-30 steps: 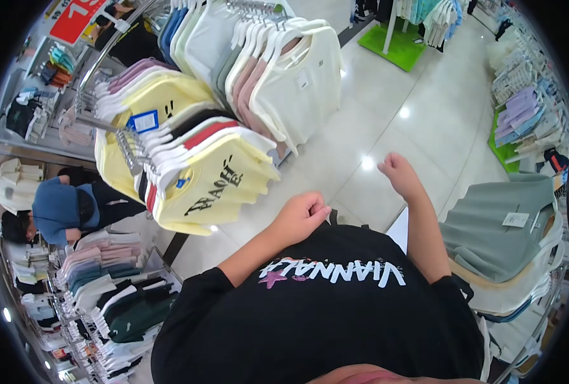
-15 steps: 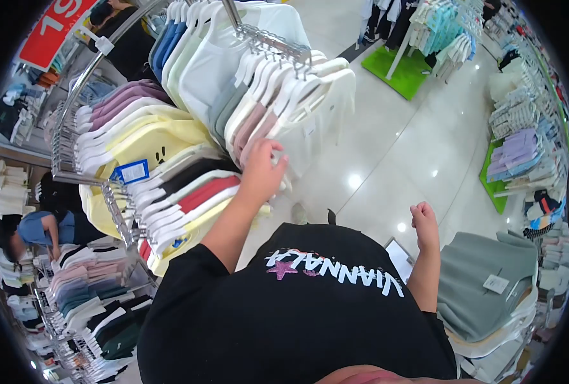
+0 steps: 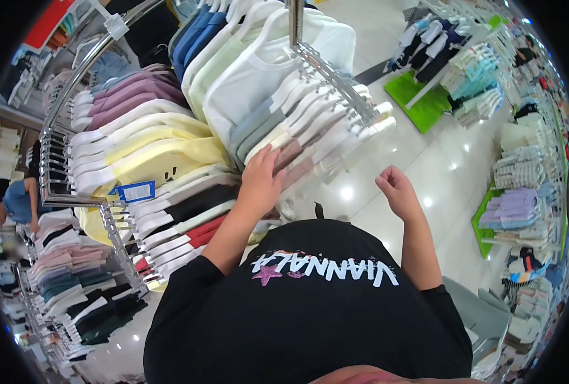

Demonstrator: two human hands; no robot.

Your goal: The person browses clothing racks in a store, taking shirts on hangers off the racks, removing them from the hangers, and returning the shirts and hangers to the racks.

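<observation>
My left hand [image 3: 261, 184] is against the hanging shirts on the near arm of the rack, beside a dusty-pink shirt [image 3: 291, 155]. Its fingers are stretched and slightly apart, not wrapped round anything I can see. To the right, my right hand [image 3: 397, 192] hangs over the floor with its fingers curled in and nothing visible in it. White hangers [image 3: 310, 102] carry grey, cream, pink and white shirts along the chrome rail [image 3: 335, 80]. A white T-shirt [image 3: 252, 83] faces outward behind them.
Left of my arm, a second rail holds yellow shirts [image 3: 188, 153], one with a blue tag [image 3: 136, 191], plus purple, black and red ones. A grey garment [image 3: 476, 313] hangs low at right. Green-based display racks [image 3: 418, 105] stand beyond the tiled floor. Another person [image 3: 22, 201] is at far left.
My left hand has come down from above the shirts to rest against them. My right hand has moved up and left, nearer the rack. The view has shifted, so the grey garment shows less.
</observation>
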